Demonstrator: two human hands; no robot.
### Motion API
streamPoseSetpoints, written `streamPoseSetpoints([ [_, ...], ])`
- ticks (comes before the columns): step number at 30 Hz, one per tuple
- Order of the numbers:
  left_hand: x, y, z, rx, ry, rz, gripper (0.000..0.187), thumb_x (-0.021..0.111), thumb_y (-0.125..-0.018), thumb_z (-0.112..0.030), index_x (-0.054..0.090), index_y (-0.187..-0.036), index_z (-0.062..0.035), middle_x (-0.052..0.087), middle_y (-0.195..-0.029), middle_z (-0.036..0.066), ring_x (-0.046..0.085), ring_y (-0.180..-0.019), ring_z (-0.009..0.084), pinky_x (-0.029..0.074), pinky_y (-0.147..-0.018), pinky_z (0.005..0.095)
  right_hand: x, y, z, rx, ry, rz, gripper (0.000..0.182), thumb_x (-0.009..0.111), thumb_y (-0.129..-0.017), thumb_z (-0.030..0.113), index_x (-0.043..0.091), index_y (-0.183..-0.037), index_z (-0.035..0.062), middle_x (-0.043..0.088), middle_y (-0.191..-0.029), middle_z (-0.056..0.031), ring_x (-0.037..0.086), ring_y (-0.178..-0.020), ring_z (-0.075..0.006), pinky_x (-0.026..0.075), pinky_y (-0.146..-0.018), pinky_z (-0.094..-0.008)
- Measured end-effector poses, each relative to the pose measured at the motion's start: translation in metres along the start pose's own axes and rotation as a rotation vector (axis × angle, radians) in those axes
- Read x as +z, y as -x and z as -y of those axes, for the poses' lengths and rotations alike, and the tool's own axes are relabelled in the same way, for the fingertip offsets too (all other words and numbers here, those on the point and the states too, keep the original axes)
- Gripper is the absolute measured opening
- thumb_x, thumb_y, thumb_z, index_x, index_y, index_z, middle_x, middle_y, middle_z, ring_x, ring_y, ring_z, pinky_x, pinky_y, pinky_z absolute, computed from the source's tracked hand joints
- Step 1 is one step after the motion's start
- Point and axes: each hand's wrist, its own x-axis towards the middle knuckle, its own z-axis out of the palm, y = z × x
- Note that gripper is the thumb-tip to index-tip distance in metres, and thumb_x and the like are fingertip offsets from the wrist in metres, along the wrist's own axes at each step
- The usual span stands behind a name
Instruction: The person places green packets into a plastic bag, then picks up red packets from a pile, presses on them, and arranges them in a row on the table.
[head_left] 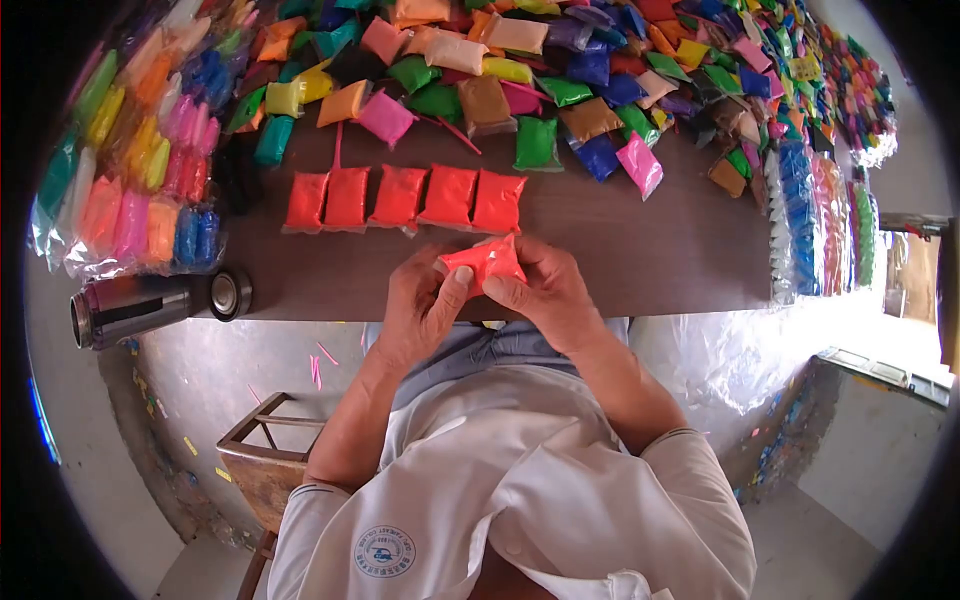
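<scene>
Just over the table's front edge, my left hand (424, 298) and my right hand (549, 287) both grip a small packet of bright red-orange clay-like material (484, 262). Both thumbs press on its face, and the fingers behind it are mostly hidden. Beyond my hands, several similar red packets (402, 196) lie flat in a row, side by side. A thin pink strip (338, 146) stands out behind the row.
A heap of multicoloured packets (490, 105) covers the table's back. Bagged packets (130, 225) stand at left, near a dark flask (135, 310) and its lid (230, 294). Stacked bagged packets (797, 220) line the right. A wooden stool (265, 460) stands below left.
</scene>
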Motion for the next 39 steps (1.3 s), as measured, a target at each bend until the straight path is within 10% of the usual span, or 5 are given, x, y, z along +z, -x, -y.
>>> streamPoseSetpoints([
  [10, 0.001, -0.008, -0.019, 0.243, -0.256, 0.088, 0.022, 0.075, -0.088, -0.022, 0.074, -0.093, -0.0014, 0.07, -0.094, 0.012, 0.064, -0.086, 0.0256, 0.051, -0.075, 0.0358, -0.025, -0.001, 0.004, -0.004, 0.281, 0.118, 0.023, 0.069, -0.097, 0.018, 0.068, -0.111, -0.0008, 0.062, -0.089, 0.0031, 0.052, -0.075, -0.003, 0.044, -0.061, -0.0233],
  [39, -0.001, -0.012, -0.011, 0.342, -0.415, 0.112, 0.029, 0.074, -0.089, -0.029, 0.069, -0.088, -0.0003, 0.066, -0.085, 0.014, 0.059, -0.077, 0.0332, 0.048, -0.068, 0.0403, 0.018, 0.007, -0.009, 0.003, -0.269, -0.212, 0.023, 0.067, -0.096, 0.01, 0.066, -0.115, -0.0031, 0.068, -0.097, -0.0029, 0.061, -0.084, -0.0069, 0.053, -0.073, -0.0246],
])
